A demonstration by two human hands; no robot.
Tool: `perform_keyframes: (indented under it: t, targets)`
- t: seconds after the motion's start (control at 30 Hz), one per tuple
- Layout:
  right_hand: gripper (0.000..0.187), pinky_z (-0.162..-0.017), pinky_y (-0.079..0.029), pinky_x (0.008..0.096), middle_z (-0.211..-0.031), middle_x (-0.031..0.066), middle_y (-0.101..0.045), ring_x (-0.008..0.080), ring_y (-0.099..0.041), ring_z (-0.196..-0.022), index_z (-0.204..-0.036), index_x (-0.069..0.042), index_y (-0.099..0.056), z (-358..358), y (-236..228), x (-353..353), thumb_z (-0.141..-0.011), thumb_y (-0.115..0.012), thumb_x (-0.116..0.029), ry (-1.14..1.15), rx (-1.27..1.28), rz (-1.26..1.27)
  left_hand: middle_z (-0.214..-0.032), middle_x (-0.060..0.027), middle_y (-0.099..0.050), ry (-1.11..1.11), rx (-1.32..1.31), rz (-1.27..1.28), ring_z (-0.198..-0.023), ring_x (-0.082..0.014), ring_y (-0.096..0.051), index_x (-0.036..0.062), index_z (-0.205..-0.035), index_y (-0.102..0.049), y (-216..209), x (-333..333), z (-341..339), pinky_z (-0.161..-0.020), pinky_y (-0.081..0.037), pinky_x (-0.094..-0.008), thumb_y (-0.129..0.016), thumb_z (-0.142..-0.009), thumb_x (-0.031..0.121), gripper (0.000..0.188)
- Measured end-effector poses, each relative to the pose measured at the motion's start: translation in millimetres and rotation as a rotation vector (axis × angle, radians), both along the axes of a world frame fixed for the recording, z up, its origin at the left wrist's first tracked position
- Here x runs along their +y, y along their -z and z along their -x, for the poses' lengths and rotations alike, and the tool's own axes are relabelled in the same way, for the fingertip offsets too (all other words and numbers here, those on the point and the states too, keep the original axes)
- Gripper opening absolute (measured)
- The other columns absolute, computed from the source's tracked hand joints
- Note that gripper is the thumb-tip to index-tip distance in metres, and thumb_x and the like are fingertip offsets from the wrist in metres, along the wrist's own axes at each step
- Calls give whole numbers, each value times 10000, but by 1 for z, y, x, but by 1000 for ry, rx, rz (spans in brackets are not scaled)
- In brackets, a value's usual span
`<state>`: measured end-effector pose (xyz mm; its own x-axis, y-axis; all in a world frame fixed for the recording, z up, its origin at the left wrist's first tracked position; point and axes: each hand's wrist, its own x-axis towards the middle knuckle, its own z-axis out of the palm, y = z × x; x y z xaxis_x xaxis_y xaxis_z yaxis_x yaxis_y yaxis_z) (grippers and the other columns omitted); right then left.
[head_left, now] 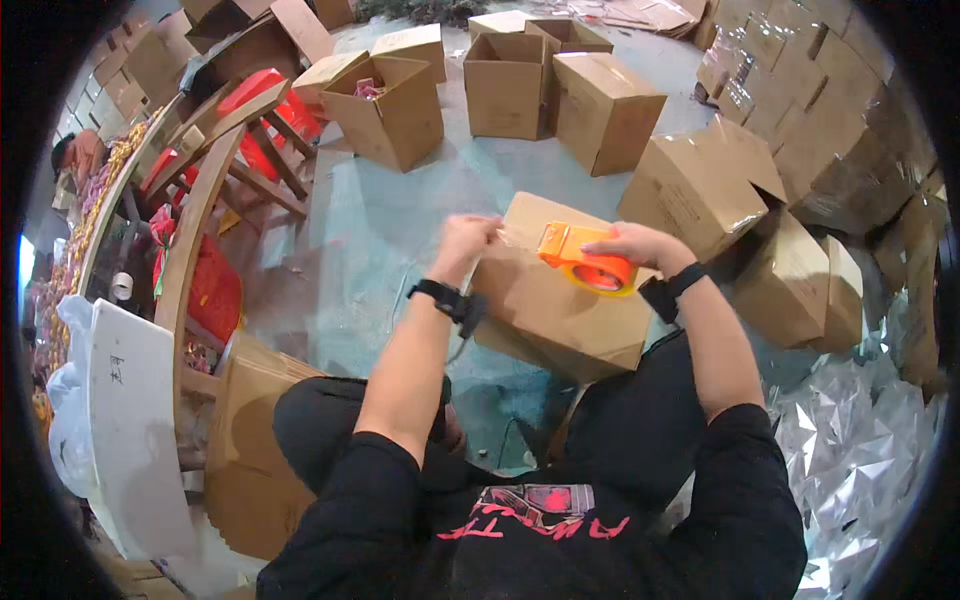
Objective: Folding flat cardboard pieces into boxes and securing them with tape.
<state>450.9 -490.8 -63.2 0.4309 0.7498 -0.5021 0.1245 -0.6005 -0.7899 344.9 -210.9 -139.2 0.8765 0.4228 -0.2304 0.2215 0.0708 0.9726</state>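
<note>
A cardboard box point(560, 310) stands between my knees, its far flap point(540, 207) tilted up. My right hand point(643, 246) grips an orange tape dispenser point(585, 258) over the top of the box, with a roll of tape in it. At the box's far left edge, my left hand point(468, 243) is closed, fingertips pinched together. A pale, shiny strip of clear tape point(518, 238) runs from those fingertips toward the dispenser. The exact pinch is small and slightly blurred.
Open cardboard boxes point(385, 112) stand ahead, with more boxes point(700, 190) at right beside a wrapped carton stack point(825, 110). A wooden frame point(190, 250) and white board point(135, 420) line my left, near folded cardboard point(255, 440). Crumpled silvery sheeting point(850, 450) lies at lower right.
</note>
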Motion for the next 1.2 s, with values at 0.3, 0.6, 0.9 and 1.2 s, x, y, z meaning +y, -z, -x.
perform_keyframes:
  t: [0.3,0.6,0.9,1.2]
  targets:
    - [661,-708,-493,332,-900,143,-683,227,-637,-769,-968,47,-684,17,-25,43,-773,-678,-585,-5,-182,207,-766,-64,-702,-69,61,-206,-698,-128,-622,2,-880,-741,104,49,18,-669,-500,-293,-682,-879,249,254]
    - [672,-712,-485,350,-892,163,-679,260,-635,-783,-918,42,-692,20,-19,23,-756,-679,-610,15,-212,62,-1045,-218,-668,197,333,92,-980,-252,-645,-77,-1078,-647,44,44,8,-814,-503,-403,-400,-958,567,700]
    - [642,-661,-479,296,-821,108,-669,123,-595,-727,-843,57,-679,5,-4,-23,-858,-597,-580,22,-164,81,-1116,-341,-603,181,417,-702,-1124,-456,-561,-112,-1096,-628,16,-21,0,-962,-431,-479,-339,-944,604,787]
    - [559,-613,-464,314,-655,61,-643,141,-575,-614,-740,31,-691,-5,-5,-207,-815,-672,-523,133,-100,535,-1160,-333,-596,178,493,-650,-1140,-435,-570,-129,-1122,-613,12,-13,-4,-958,-446,-442,-402,-907,658,843]
